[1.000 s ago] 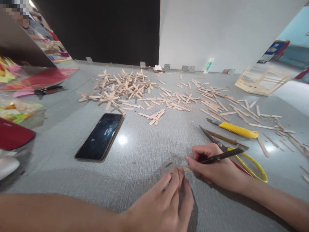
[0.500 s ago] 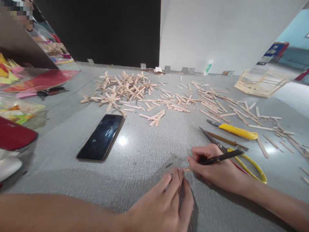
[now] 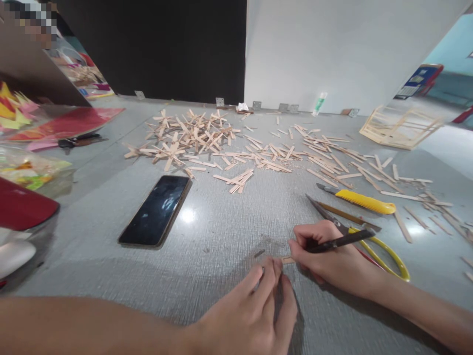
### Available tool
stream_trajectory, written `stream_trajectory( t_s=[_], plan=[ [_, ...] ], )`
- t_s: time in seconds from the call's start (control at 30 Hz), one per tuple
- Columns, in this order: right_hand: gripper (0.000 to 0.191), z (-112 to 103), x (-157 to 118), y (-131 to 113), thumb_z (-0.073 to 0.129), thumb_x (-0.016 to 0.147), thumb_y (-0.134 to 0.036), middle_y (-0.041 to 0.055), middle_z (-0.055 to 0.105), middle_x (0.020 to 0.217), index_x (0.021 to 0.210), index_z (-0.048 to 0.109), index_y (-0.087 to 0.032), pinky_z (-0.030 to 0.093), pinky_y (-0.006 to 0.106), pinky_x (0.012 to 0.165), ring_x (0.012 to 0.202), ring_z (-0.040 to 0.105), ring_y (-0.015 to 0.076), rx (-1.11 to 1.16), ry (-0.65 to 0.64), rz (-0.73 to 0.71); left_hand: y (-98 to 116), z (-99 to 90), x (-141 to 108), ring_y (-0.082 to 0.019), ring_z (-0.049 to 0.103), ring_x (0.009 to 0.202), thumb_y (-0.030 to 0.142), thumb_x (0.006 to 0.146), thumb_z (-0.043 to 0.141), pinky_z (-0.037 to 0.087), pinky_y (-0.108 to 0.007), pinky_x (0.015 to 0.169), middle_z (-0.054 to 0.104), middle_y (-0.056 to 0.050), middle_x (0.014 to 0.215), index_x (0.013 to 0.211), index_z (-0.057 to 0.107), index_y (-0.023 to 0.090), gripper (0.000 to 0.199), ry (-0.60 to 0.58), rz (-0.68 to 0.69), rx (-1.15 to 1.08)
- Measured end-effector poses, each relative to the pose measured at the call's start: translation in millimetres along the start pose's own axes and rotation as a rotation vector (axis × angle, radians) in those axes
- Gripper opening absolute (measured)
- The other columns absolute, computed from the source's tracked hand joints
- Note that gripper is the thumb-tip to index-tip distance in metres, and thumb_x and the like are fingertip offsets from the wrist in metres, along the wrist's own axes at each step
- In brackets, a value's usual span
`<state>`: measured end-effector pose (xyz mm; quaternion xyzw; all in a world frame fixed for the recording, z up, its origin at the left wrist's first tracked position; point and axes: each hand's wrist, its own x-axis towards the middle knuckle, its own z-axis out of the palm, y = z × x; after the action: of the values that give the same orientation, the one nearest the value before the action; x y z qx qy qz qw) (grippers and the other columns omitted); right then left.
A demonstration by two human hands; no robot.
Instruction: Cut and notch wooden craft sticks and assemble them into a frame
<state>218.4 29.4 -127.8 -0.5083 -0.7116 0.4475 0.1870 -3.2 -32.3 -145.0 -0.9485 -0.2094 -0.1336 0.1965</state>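
Note:
A small piece of wooden craft stick (image 3: pixel 287 260) lies on the grey table, with dark marks on its bare end. The fingertips of my left hand (image 3: pixel 254 305) pin it down and hide its other end. My right hand (image 3: pixel 321 251) is closed around a black pen (image 3: pixel 343 240) held in a writing grip. The pen's tip is hidden behind my fingers, close to the stick. Scissors with yellow handles (image 3: pixel 388 259) lie partly under my right hand. Just beyond them are a yellow utility knife (image 3: pixel 365 201) and a thin brown blade-like tool (image 3: pixel 349 217).
A phone (image 3: pixel 155 211) lies to the left. Loose craft sticks (image 3: pixel 273 158) and a heap of star-shaped stick pieces (image 3: pixel 195 130) spread across the back. A small wooden frame (image 3: pixel 401 129) stands at the far right. A glue stick (image 3: pixel 320 104) stands by the white panel (image 3: pixel 332 49).
The right hand and pen have shifted very slightly to the right, baring a little more of the stick. The left hand has stayed in place.

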Motion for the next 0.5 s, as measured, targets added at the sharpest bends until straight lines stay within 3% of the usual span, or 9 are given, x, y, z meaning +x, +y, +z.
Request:
stream_trajectory(
  t_s=[0.5],
  plan=[
    [0.036,1.6,0.9,0.7,0.058,0.087,-0.015,-0.009,0.044,0.037,0.055,0.042,-0.022,0.027,0.014,0.032,0.03,0.038,0.0048,0.021,0.008,0.039,-0.8,0.3,-0.4,-0.032,0.073,0.11,0.016,0.1,0.045,0.051,-0.04,0.093,0.076,-0.022,0.116,0.121,0.067,0.0,0.035,0.019,-0.018,0.01]
  ],
)
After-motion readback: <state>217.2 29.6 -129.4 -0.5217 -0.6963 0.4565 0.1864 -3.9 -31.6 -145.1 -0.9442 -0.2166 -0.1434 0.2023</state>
